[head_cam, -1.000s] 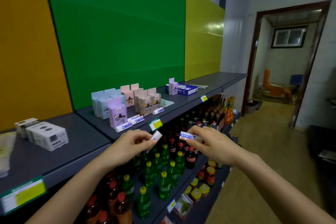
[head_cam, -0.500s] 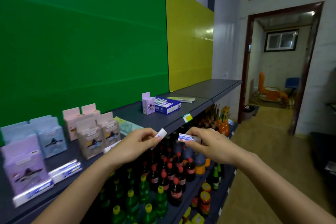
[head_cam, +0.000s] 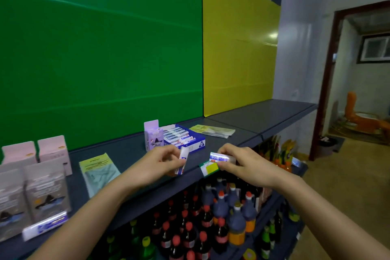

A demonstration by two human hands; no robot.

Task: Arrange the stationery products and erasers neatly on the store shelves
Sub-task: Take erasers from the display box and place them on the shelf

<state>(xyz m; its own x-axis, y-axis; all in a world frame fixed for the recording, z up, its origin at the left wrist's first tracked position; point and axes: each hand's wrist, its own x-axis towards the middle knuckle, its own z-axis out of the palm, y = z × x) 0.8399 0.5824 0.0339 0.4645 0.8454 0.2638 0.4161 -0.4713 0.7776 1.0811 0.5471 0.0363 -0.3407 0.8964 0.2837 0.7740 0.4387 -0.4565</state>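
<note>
A dark grey metal shelf [head_cam: 130, 152] runs under green and yellow wall panels. At the frame's centre, the left hand [head_cam: 156, 164] pinches a white, blue-sleeved eraser [head_cam: 183, 162] nearly upright over the shelf's front edge. Just to the right, the right hand [head_cam: 242, 164] pinches a second white-and-blue eraser [head_cam: 219, 157] lengthwise. An open blue carton of erasers [head_cam: 187, 140] sits just behind them.

Flat green wall panel [head_cam: 101, 59] is showing one unbroken colour, flat yellow wall panel [head_cam: 238, 59] beside it likewise. Dark grey metal shelf board [head_cam: 263, 116] is reading plain. Level white rubber eraser [head_cam: 218, 157] is carrying a blue printed sleeve; tilted white rubber eraser [head_cam: 183, 160] is showing blue and red low down. Open blue cardboard tray [head_cam: 198, 146] is bearing a white emblem. Paper shelf-edge tag [head_cam: 210, 168] is showing yellow, edged green.
</note>
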